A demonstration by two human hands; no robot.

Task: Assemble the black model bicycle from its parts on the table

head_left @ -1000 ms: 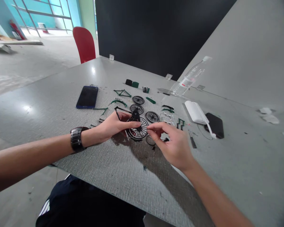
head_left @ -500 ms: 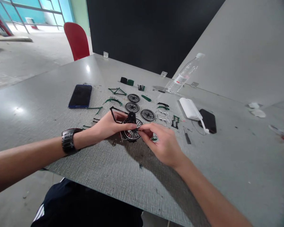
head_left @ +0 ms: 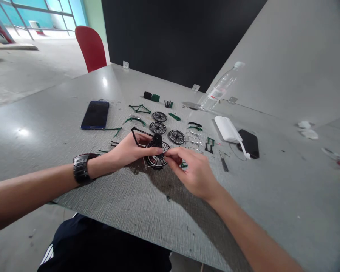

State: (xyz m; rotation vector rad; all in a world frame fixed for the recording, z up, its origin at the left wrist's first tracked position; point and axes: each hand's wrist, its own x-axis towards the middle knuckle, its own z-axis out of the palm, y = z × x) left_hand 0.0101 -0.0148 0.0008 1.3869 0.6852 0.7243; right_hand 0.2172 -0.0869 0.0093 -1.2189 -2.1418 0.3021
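Observation:
My left hand (head_left: 130,151) grips a small black model bicycle frame with a spoked wheel (head_left: 158,159) just above the grey table (head_left: 73,124); a dark watch sits on that wrist. My right hand (head_left: 191,170) pinches its thumb and forefinger together at the wheel's right edge, on a tiny part too small to name. Beyond the hands lie three loose spoked wheels (head_left: 176,136) and several green and black kit pieces (head_left: 140,109).
A dark blue phone (head_left: 95,115) lies at the left. At the right sit a white power bank (head_left: 228,129), a black phone (head_left: 249,143), a small screwdriver (head_left: 223,165) and a tipped clear bottle (head_left: 219,89). A red chair (head_left: 91,47) stands behind the table.
My right hand has closed in from the right onto the wheel and now pinches at it. The left hand keeps its grip; the view shifted slightly.

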